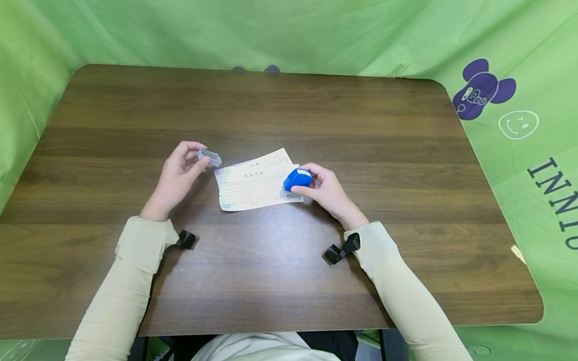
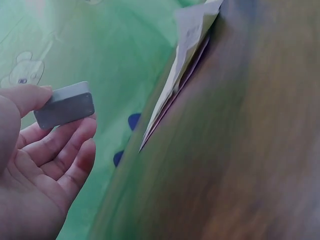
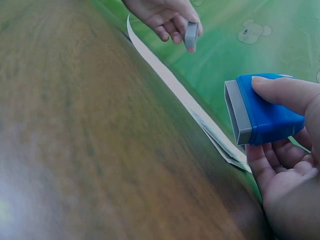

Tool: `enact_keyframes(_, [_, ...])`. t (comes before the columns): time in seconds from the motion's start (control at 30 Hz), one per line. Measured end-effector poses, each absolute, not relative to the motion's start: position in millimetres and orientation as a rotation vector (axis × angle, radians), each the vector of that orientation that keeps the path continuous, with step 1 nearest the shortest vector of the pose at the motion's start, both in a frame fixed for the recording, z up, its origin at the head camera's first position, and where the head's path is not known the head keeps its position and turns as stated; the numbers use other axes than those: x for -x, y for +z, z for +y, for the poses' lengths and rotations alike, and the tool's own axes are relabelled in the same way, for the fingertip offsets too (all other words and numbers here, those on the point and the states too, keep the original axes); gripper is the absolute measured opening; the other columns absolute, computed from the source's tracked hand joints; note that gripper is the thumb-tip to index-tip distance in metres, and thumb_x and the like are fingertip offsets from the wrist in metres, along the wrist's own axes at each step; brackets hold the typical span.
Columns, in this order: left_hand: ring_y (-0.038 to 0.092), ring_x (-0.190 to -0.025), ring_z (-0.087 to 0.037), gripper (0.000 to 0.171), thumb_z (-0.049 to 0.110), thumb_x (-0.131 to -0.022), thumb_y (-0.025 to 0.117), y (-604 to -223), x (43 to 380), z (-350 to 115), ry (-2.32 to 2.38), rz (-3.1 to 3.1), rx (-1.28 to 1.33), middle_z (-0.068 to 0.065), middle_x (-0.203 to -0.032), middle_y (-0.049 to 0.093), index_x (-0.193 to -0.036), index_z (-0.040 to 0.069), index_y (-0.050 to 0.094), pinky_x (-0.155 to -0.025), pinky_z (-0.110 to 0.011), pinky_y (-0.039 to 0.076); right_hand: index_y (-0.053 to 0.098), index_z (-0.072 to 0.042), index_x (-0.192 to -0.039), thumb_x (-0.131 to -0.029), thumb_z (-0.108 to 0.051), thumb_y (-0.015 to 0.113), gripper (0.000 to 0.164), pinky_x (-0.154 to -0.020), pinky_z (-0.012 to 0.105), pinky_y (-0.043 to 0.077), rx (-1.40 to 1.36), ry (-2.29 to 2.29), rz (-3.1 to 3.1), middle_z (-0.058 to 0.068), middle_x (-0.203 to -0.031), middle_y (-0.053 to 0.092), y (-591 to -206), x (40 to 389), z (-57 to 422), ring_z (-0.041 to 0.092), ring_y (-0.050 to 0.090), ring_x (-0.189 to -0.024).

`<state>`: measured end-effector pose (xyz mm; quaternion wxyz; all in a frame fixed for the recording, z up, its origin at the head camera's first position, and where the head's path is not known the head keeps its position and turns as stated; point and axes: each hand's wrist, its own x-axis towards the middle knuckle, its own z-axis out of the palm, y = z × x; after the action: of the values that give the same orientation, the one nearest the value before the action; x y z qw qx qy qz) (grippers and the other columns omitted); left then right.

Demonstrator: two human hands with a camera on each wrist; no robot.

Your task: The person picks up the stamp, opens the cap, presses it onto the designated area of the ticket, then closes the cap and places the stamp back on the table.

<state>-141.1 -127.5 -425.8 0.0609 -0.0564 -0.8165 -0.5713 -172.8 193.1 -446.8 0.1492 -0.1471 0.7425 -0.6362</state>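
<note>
My left hand (image 1: 176,173) pinches a small grey translucent stamp cap (image 1: 210,158) between thumb and fingers, just off the upper left corner of some papers. In the left wrist view the cap (image 2: 64,111) is held up by the thumb and bent fingers. My right hand (image 1: 331,195) grips a blue stamp (image 1: 296,179) over the right end of the papers. The right wrist view shows the stamp's grey rectangular end (image 3: 237,114) uncovered and facing left, held above the table. Printed paper slips (image 1: 253,188) with table lines lie overlapped between the hands.
A brown wood-grain table (image 1: 271,281) spreads around the papers. Green cloth (image 1: 316,35) with purple bear prints hangs behind it and at the sides. A black wrist camera (image 1: 186,239) sits by the left sleeve and another camera (image 1: 335,253) by the right.
</note>
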Motion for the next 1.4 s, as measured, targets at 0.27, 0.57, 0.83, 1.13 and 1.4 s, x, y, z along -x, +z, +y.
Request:
enact_keyframes(0.27, [0.059,-0.095,0.007,0.032,0.011,-0.097,0.057,-427.7,139.8,-116.3,-1.743,-2.526,0.245,-0.025,-0.115,0.065,-0.124,-0.006,0.054,-0.091,-0.008,0.046,0.053,0.013,-0.119,-0.081,0.01,0.068,0.041,-0.081,0.012,0.049,0.42,-1.83,2.142,-0.013,-0.094,0.063,-445.8,172.8,193.3,0.0,0.06,-0.087])
enact_keyframes(0.57, [0.06,-0.096,0.006,0.029,0.008,-0.093,0.063,-427.4,136.8,-106.7,-1.749,-2.544,0.327,-0.023,-0.115,0.067,-0.119,-0.005,0.058,-0.089,-0.011,0.049,0.053,0.013,-0.12,-0.081,0.01,0.068,0.042,-0.08,0.012,0.049,0.421,-1.852,2.137,-0.015,-0.093,0.063,-446.2,173.0,193.9,0.0,0.06,-0.087])
enact_keyframes(0.83, [0.062,-0.095,0.002,0.028,0.004,-0.09,0.066,-426.3,135.5,-97.1,-1.765,-2.596,0.354,-0.021,-0.113,0.068,-0.115,-0.005,0.059,-0.09,-0.013,0.05,0.052,0.013,-0.121,-0.082,0.011,0.067,0.042,-0.079,0.012,0.049,0.428,-1.87,2.139,-0.016,-0.093,0.064,-445.4,172.8,194.4,0.0,0.059,-0.086])
enact_keyframes(1.13, [0.066,-0.095,-0.009,0.029,0.005,-0.087,0.07,-424.7,131.9,-88.9,-1.75,-2.644,0.385,-0.017,-0.115,0.069,-0.114,-0.001,0.061,-0.089,-0.017,0.052,0.053,0.012,-0.122,-0.082,0.011,0.068,0.043,-0.079,0.013,0.05,0.44,-1.887,2.147,-0.015,-0.094,0.064,-446.3,173.5,194.7,0.0,0.06,-0.087])
enact_keyframes(1.4, [0.067,-0.099,-0.021,0.027,0.006,-0.086,0.072,-424.8,130.2,-84.2,-1.753,-2.668,0.407,-0.013,-0.118,0.068,-0.11,0.001,0.061,-0.087,-0.017,0.052,0.054,0.012,-0.121,-0.081,0.011,0.069,0.043,-0.078,0.013,0.05,0.452,-1.867,2.165,-0.016,-0.093,0.064,-445.1,172.7,194.6,0.0,0.06,-0.086])
